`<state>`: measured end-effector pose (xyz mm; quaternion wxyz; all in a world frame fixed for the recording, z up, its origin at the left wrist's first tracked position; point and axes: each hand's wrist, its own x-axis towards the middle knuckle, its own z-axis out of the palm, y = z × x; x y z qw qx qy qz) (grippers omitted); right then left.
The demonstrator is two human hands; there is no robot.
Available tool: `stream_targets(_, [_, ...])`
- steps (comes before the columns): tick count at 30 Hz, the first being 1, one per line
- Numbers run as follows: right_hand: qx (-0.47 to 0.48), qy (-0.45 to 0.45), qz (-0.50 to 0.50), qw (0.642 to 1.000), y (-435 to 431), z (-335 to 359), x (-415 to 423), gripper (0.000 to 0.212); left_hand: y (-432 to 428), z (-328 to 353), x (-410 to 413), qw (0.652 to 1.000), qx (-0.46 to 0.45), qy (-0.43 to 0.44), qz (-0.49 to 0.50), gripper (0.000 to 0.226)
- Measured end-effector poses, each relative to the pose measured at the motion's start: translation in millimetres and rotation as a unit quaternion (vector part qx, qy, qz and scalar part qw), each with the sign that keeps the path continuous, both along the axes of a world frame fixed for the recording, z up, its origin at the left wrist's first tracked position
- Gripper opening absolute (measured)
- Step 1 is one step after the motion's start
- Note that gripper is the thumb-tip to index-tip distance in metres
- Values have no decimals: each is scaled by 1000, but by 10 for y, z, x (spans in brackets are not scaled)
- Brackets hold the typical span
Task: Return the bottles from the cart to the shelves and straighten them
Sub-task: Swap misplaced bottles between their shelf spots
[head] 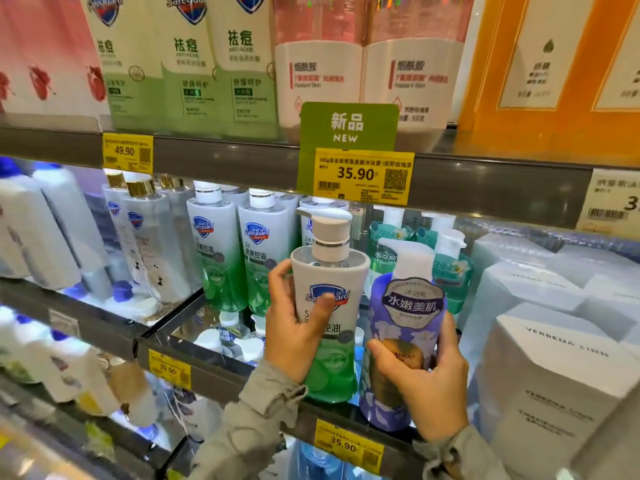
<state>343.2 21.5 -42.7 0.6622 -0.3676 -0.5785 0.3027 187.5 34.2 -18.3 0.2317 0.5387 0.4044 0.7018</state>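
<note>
My left hand (298,323) grips a white and green Safeguard pump bottle (329,306), upright at the front edge of the middle shelf (221,372). Right beside it, my right hand (422,379) holds a purple flowered pump bottle (405,327), which also stands upright at the shelf's edge. The two bottles nearly touch. Two matching green Safeguard bottles (239,251) stand further back on the same shelf, to the left. The cart is out of view.
Teal pump bottles (446,261) stand behind the purple one. White boxes (554,358) fill the shelf to the right. Clear bottles with gold caps (145,237) stand left of a divider. The upper shelf rail (242,161) carries yellow price tags and a green NEW sign (346,129).
</note>
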Motion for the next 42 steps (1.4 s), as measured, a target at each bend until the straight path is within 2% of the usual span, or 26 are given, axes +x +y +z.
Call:
stream_targets(3, [5, 6, 6, 1000, 25, -37, -8, 67, -171, -229, -16, 997, -33, 46, 50, 69])
stream_targets(5, [12, 2, 0, 1000, 40, -59, -5, 68, -243, -351, 10, 988, -44, 114, 97, 76])
stream_targets(7, [15, -5, -3, 1000, 44, -90, 3, 67, -266, -424, 59, 979, -57, 146, 129, 82])
stream_targets(10, [3, -9, -10, 1000, 36, -151, 5, 66, -271, -470, 156, 973, -72, 137, 171, 77])
stream_targets(14, [-24, -5, -23, 999, 59, -176, -3, 68, -268, -449, 207, 959, -89, 171, 208, 76])
stream_targets(22, [-58, -20, -32, 998, 135, -291, -3, 90, 67, -417, 39, 940, -155, 207, 222, 84])
stream_targets(27, [-60, -12, -36, 997, 234, -273, -81, 87, 300, -397, -36, 935, -156, 211, 236, 83])
stream_targets(36, [-75, -6, -49, 996, 339, -313, -127, 96, 489, -414, -12, 935, -170, 193, 245, 86])
stream_targets(42, [-72, 2, -39, 997, 338, -316, -123, 93, 575, -394, 30, 922, -164, 222, 273, 96])
